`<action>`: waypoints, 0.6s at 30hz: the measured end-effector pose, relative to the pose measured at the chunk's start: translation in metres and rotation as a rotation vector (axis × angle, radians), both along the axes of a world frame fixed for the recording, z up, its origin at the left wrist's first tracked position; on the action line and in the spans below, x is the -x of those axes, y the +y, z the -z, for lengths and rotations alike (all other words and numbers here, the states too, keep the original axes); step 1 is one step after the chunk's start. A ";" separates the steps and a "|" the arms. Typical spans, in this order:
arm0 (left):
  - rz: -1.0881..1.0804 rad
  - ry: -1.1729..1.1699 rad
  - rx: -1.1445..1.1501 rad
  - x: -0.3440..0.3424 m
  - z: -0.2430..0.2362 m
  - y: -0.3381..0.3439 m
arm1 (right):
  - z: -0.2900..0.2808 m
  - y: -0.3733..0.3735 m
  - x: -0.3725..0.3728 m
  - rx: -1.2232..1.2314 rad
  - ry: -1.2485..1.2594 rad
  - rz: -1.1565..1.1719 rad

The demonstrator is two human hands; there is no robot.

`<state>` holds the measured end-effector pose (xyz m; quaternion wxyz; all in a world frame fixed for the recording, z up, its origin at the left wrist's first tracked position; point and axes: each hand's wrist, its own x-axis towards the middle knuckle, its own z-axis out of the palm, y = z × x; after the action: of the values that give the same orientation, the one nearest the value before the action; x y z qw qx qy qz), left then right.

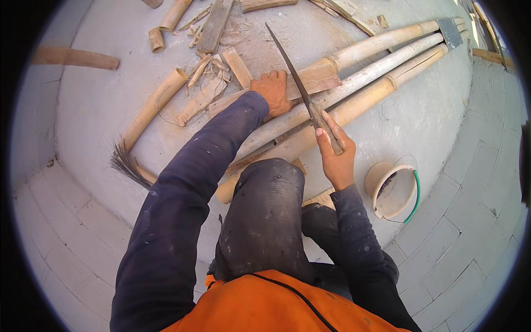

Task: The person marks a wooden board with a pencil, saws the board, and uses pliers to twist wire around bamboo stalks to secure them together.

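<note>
My right hand (338, 155) is closed around the wooden handle of a handsaw (289, 62), its long dark blade slanting up and to the left. The blade crosses a flat wooden board (318, 79) that lies over long bamboo poles (381, 83). Just left of the blade, my left hand (271, 92) grips the board with curled fingers; some of the fingers' undersides are hidden. Whether the teeth have cut into the wood I cannot tell. My bent left knee (271, 177) is at the near end of the poles.
Wood offcuts (214, 27) and splinters lie beyond my left hand. A bamboo length (157, 105) and dark bristles (128, 163) are at the left. A pale bucket (377, 178) with a green-gripped handle stands right of my right forearm. A grey plate (450, 34) crosses the poles' far end.
</note>
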<state>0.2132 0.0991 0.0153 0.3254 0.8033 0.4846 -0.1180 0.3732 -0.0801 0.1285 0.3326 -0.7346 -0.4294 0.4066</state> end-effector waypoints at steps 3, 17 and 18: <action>-0.046 0.046 0.049 0.031 -0.002 0.002 | -0.044 -0.097 0.005 0.016 0.038 0.016; -0.034 0.058 0.003 0.027 -0.006 0.000 | -0.037 -0.092 -0.006 -0.017 0.105 0.019; -0.018 0.061 -0.005 0.025 -0.005 -0.002 | -0.030 -0.079 -0.006 0.022 0.128 0.046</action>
<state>0.1884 0.0967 0.0206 0.3093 0.7959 0.5017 -0.1383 0.3790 -0.1593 0.1584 0.3608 -0.7203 -0.3856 0.4498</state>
